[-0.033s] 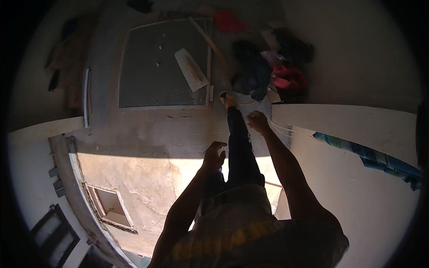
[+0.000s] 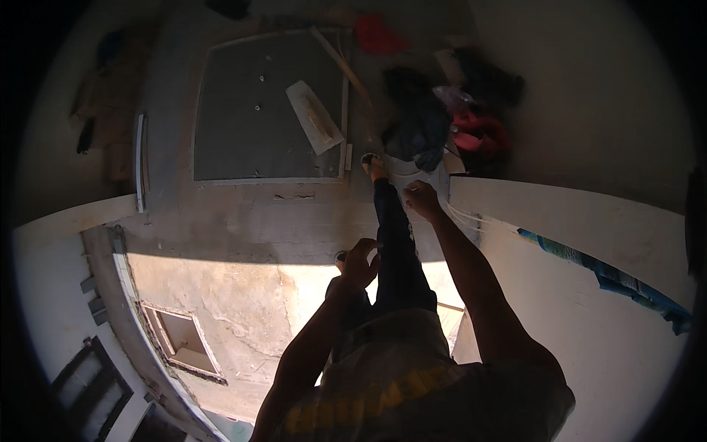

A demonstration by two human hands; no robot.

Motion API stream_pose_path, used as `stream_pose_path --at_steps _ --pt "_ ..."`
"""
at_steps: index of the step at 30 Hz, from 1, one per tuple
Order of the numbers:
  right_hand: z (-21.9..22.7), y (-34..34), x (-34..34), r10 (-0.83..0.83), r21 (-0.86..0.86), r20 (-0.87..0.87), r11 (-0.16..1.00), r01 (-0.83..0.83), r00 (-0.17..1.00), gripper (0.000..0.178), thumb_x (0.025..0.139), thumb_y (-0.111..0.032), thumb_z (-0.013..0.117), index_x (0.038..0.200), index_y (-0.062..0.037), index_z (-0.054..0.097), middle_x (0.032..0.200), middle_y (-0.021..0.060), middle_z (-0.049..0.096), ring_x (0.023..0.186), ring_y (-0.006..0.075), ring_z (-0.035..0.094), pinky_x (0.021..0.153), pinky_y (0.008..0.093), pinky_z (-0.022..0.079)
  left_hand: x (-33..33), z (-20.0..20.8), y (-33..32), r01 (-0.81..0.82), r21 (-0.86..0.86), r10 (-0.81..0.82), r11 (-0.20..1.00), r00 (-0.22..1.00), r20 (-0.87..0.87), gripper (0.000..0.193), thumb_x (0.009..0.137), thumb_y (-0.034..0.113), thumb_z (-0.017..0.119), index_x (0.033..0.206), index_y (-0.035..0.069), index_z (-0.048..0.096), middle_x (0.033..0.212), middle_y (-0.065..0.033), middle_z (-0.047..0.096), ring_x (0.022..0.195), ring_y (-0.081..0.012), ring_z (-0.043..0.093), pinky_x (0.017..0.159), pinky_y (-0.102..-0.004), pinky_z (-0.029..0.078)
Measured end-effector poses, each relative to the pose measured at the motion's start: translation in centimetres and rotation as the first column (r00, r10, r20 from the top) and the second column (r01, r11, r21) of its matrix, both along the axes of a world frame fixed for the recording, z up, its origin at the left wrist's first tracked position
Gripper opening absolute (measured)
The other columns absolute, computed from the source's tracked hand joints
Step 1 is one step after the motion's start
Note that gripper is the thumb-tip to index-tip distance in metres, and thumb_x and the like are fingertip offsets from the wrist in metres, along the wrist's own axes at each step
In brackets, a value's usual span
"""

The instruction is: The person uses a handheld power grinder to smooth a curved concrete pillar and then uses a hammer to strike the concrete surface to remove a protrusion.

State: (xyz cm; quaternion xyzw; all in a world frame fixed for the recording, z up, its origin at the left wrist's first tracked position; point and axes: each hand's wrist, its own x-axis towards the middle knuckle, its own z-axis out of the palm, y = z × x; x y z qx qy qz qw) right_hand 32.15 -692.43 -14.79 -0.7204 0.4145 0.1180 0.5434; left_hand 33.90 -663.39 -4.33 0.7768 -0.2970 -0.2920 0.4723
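Observation:
My left hand (image 2: 361, 264) hangs beside my thigh, fingers bent and apart, with nothing seen in it. My right hand (image 2: 421, 199) is out ahead on the other side of my leg, its fingers curled in and no object showing in them. It is nearest to a pale bucket-like round thing (image 2: 401, 169), partly covered by a dark bag (image 2: 420, 132). One foot in a dark shoe (image 2: 372, 159) is forward on the floor; the other foot (image 2: 341, 258) shows partly beside my left hand. A pale plastering float (image 2: 315, 118) with a handle lies on a dark, light-edged rectangular panel (image 2: 236, 140).
A wooden strip (image 2: 342, 66) crosses the panel's far right corner. Red bags (image 2: 479, 132) and other bundles lie at the far right. Low pale wall edges stand left (image 2: 74, 214) and right (image 2: 574, 199); a blue-green cloth (image 2: 604, 272) hangs at right. Sunlit floor (image 2: 243, 295) lies nearer.
My left hand has shifted slightly forward-right and turned, its fingers more bent. The second foot now shows beside it. My right hand has barely moved.

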Motion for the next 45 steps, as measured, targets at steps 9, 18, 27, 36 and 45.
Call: stream_pose_path --at_steps 9,18,27,36,45 --pt "-29.8 -14.5 24.0 0.384 -0.416 -0.270 0.781 -0.466 0.883 0.037 0.090 -0.027 0.068 0.117 -0.0009 0.069 0.107 0.0228 0.072 0.106 0.0403 0.069 0.093 0.0526 0.053 8.8 -7.1 -21.2 0.070 0.080 -0.056 0.994 0.986 -0.158 0.014 0.084 0.008 0.073 0.096 0.003 0.070 0.101 -0.0171 0.069 0.102 -0.0400 0.065 0.100 -0.0513 0.050" --pt "-48.9 -24.7 36.5 0.383 -0.438 -0.546 0.627 -0.644 0.745 0.041 0.093 -0.028 0.066 0.124 -0.0012 0.066 0.118 0.0244 0.067 0.113 0.0413 0.065 0.099 0.0527 0.050 13.7 -11.6 -25.1 -0.018 0.295 0.109 0.955 0.949 -0.296 0.012 0.084 0.008 0.069 0.094 0.004 0.074 0.101 -0.0129 0.074 0.100 -0.0326 0.070 0.103 -0.0529 0.048" --pt "-52.2 -30.3 36.1 0.396 -0.399 -0.610 0.595 -0.698 0.686 0.046 0.095 -0.030 0.064 0.131 -0.0014 0.063 0.130 0.0259 0.063 0.120 0.0423 0.062 0.105 0.0528 0.048 17.9 -9.5 -27.2 0.067 0.288 0.041 0.955 0.935 -0.353 0.021 0.089 0.025 0.064 0.097 0.009 0.075 0.103 -0.0098 0.072 0.110 -0.0263 0.066 0.104 -0.0467 0.047" --pt "-33.4 -34.6 33.3 0.559 -0.489 -0.128 0.683 -0.543 0.819 0.040 0.095 -0.026 0.069 0.128 -0.0036 0.062 0.123 0.0220 0.066 0.115 0.0369 0.066 0.099 0.0462 0.052 13.7 -9.8 -26.7 -0.169 0.137 0.196 0.976 0.955 -0.221 0.018 0.086 0.011 0.065 0.103 0.004 0.070 0.100 -0.0150 0.070 0.101 -0.0360 0.068 0.113 -0.0581 0.041" --pt "-16.4 -32.8 28.1 0.410 -0.384 0.097 0.856 -0.346 0.907 0.027 0.093 -0.012 0.075 0.116 -0.0053 0.062 0.105 0.0133 0.068 0.096 0.0298 0.069 0.085 0.0409 0.054 14.1 -8.3 -25.5 -0.171 0.094 0.192 0.981 0.933 -0.303 0.006 0.083 0.009 0.066 0.087 0.004 0.066 0.091 -0.0156 0.068 0.093 -0.0367 0.067 0.114 -0.0571 0.041"
